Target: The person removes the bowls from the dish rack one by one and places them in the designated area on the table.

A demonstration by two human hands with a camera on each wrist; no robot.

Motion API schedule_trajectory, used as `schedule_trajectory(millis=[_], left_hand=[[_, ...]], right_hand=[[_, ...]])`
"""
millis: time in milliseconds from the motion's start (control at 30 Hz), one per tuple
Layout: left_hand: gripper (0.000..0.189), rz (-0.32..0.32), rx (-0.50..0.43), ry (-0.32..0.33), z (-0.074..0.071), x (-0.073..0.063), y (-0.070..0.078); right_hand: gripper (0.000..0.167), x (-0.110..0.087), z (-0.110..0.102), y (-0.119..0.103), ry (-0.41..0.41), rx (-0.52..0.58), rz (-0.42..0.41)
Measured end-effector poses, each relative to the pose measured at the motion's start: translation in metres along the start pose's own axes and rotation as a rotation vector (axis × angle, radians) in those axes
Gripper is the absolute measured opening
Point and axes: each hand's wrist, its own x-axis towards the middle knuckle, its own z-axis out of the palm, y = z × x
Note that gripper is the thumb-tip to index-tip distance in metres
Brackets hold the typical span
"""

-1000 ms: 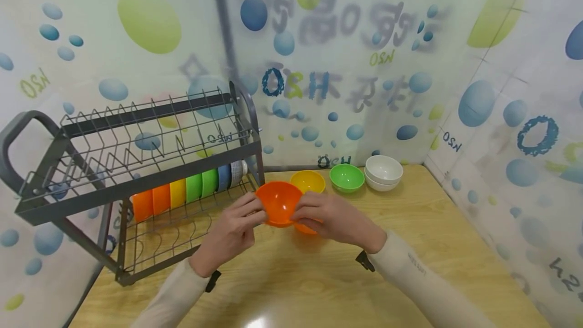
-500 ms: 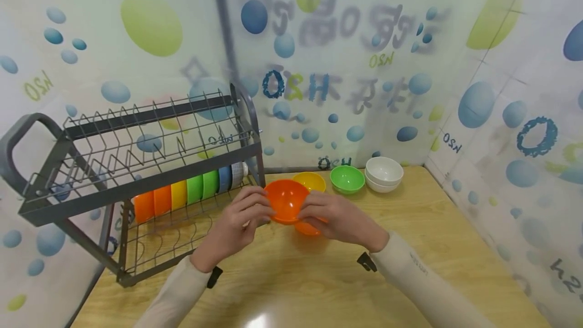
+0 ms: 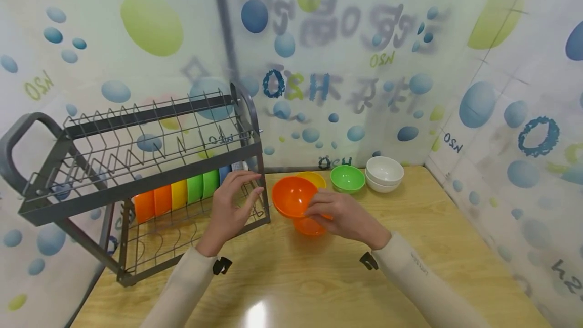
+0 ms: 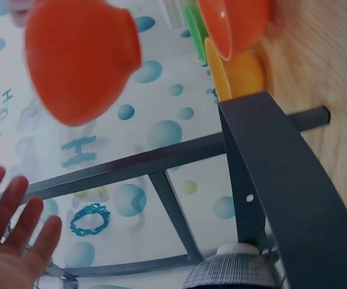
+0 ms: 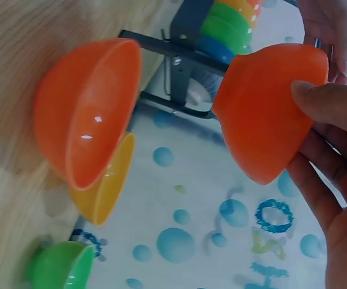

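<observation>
My right hand (image 3: 341, 212) holds an orange bowl (image 3: 291, 197) by its right side, above the table. In the right wrist view its thumb lies on the outside of this raised bowl (image 5: 269, 114), with fingers on the other side. Apart from the bowl, at its left, my left hand (image 3: 231, 209) has its fingers spread and holds nothing; it overlaps the dish rack's right end in the head view. Partly covered by the raised bowl, a second orange bowl (image 3: 307, 227) sits on the table. Behind it is a yellow bowl (image 3: 317, 179), partly hidden.
A two-tier dish rack (image 3: 146, 181) stands at the left. Its lower tier holds a row of bowls on edge: orange, yellow (image 3: 179, 195), green (image 3: 195, 188), blue and patterned. Along the back wall stand a green bowl (image 3: 347, 179) and stacked white bowls (image 3: 384, 173).
My left hand has let go of the raised orange bowl and drawn back left, its fingers opening. The bowl has shifted a little to the right, still in my right hand.
</observation>
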Motion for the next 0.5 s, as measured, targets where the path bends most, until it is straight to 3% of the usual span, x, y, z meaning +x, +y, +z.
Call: schedule_trajectory(millis=[133,267,500], left_hand=[[0.031,-0.116,-0.022,0.043,0.003,0.003,-0.006],[0.031,-0.227,-0.117,0.064,0.007,0.006,-0.012],[0.038,-0.414,-0.249,0.039,0.013,0.016,-0.017]], right_hand=[[0.019,-0.006,0.005,0.006,-0.009,0.007,0.043],[0.021,-0.014,0.012,0.011,-0.028,0.012,0.090],[0.023,-0.028,0.023,0.018,-0.047,-0.006,0.107]])
